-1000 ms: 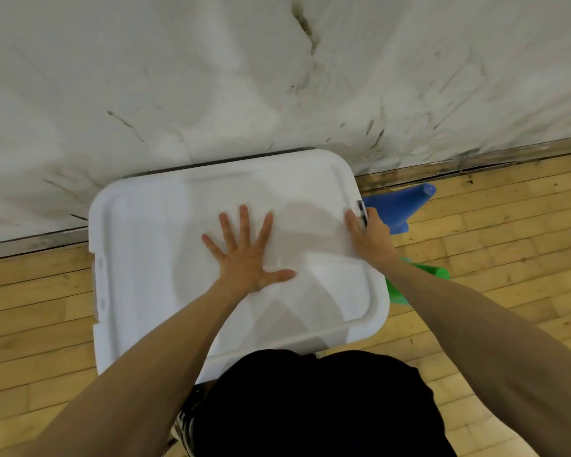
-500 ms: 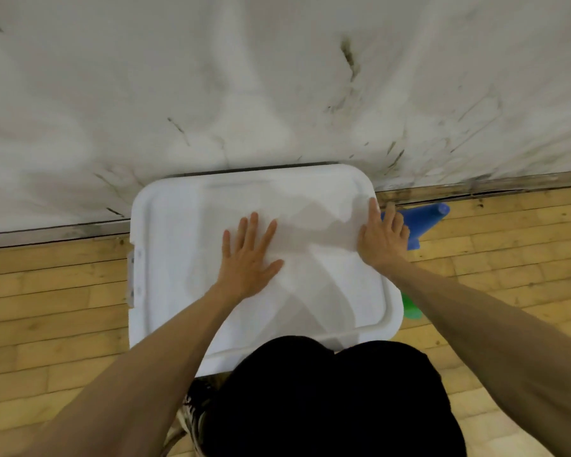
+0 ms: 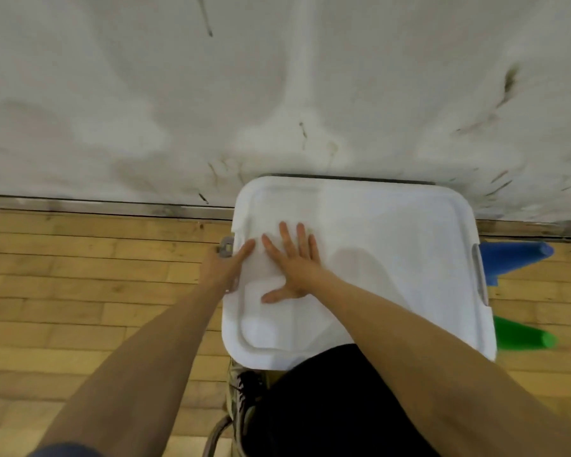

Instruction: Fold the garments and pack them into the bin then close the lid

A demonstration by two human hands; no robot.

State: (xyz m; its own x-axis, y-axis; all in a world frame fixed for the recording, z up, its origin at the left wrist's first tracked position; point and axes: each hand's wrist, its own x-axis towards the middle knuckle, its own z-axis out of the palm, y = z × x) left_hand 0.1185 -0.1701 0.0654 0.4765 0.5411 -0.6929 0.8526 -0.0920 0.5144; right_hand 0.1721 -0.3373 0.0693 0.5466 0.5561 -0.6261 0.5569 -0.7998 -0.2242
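Head view: white lid [image 3: 393, 245] is sitting on the bin, under both hands. Right hand [image 3: 294, 263] is pressing flat, fingers spread, near the lid's left side. Left hand [image 3: 223, 267] is gripping the left edge beside the grey latch [image 3: 226, 247], thumb on top.

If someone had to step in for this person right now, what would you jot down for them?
Left hand: at the lid's left edge, fingers curled at the grey latch, thumb on top; whether it is fastened cannot be told.
Right hand: flat, fingers spread, pressing on the left part of the white lid.
Bin: on the wood floor against the wall, under the lid. Garments are not visible.
Done: lid set on the bin; the right-side latch looks down.
Left: secure the left latch, check the lid sits flush all round.
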